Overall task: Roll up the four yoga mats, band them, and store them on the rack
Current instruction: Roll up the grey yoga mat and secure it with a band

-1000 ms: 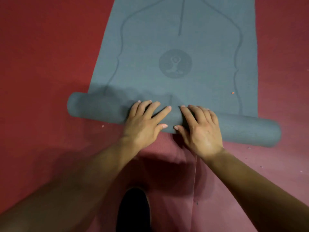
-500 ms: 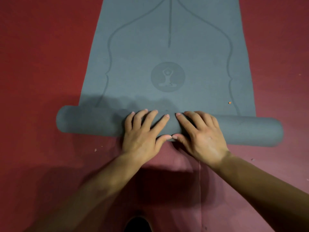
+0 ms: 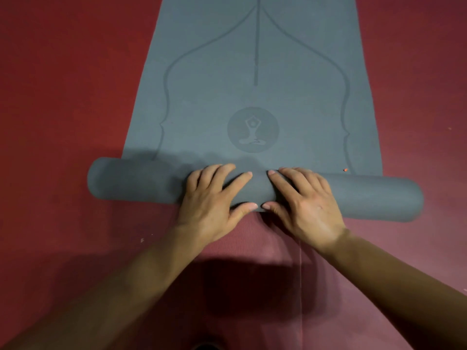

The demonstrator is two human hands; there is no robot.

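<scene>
Left hand (image 3: 209,200) and right hand (image 3: 307,207) press open-fingered on the part-rolled grey-blue foam yoga mat (image 3: 141,181), seemingly to hold the roll tight

A single wide-angle view from the person's head looks forward and steeply down at the floor (image 3: 63,84). It sits close above the work. Both forearms enter from the bottom corners and reach the left hand (image 3: 209,200) and right hand (image 3: 305,205) just below the frame's middle. The rolled part of the yoga mat (image 3: 252,72) crosses the frame at mid-height, its left end slightly higher than its right, with both ends in view. The flat part runs away from the camera, its long edges leaning inward, and is cut off by the top edge. A dark shape (image 3: 207,346) at the bottom edge, almost under the camera, cannot be made out.
</scene>
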